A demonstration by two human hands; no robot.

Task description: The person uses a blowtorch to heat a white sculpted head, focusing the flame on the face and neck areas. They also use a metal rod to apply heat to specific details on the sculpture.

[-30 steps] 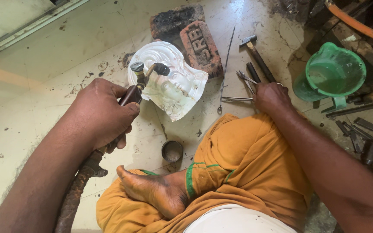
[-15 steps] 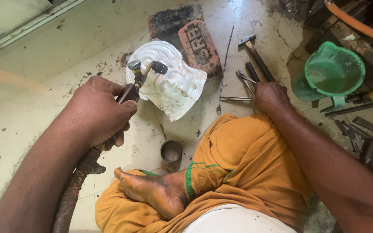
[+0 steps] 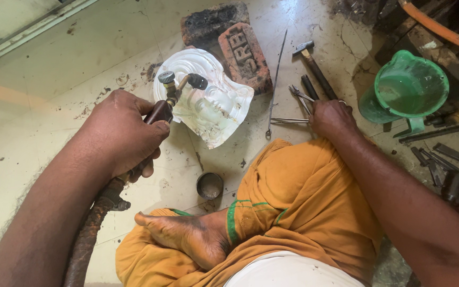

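My left hand (image 3: 120, 133) grips the torch (image 3: 168, 98) over the white mask (image 3: 213, 109) on the floor beside the bricks (image 3: 243, 50). My right hand (image 3: 333, 118) rests on tongs (image 3: 298, 103), perhaps clasping them.

the relief plate (image 3: 208, 103) lies on the floor (image 3: 54, 106) at the centre, with the torch (image 3: 173, 93) head over its 9 o'clock edge. two bricks (image 3: 229, 40) sit at the plate's 1 o'clock, touching it. a thin rod (image 3: 275, 79) runs just beside the plate at 3 o'clock, then pliers (image 3: 299, 98) and a hammer (image 3: 314, 66). the jug (image 3: 407, 90) stands well apart at 3 o'clock. a small cup (image 3: 209, 185) sits at the plate's 6 o'clock, near the foot (image 3: 184, 236).
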